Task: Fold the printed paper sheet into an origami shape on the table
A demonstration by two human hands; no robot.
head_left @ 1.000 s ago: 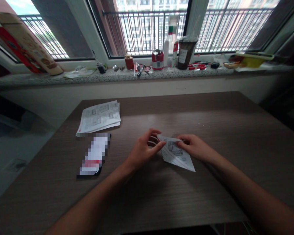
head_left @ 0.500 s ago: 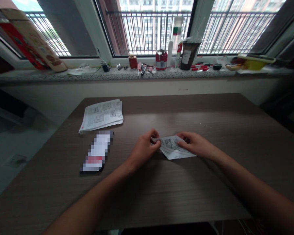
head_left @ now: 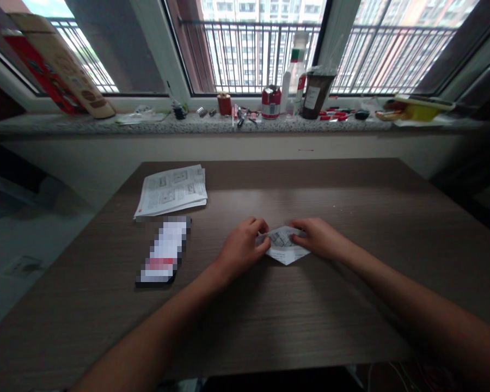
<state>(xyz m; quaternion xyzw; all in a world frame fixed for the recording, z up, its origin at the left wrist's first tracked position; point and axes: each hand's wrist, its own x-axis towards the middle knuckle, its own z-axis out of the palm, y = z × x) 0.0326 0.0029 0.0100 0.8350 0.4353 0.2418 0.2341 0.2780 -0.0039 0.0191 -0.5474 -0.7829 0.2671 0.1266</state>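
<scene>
a second ago, the folded paper [head_left: 286, 256] was seen with one long corner hung down toward the lower right; now it has been turned and drawn level, with a blunt point aimed at the near side of the table [head_left: 249, 326] and centred between the hands. by this, the sheet seems to have been brought under more even control, steadied at both ends and better placed for its edges to be worked; that is a judgement only.

the paper's left end is pinched by the left hand [head_left: 242, 247], with the thumb laid in front and the fingers curled behind. the right end is gripped by the right hand [head_left: 320, 238], its thumb pressed on the printed face near the upper edge. the sheet is thus spanned between the two grips, its near point left free. whether the table is touched by the paper's underside cannot be told for certain, as the sheet is small and dim here.

to the left, well apart from the hands, a phone [head_left: 163, 253] and a stack of printed sheets [head_left: 172, 190] are left untouched.
</scene>
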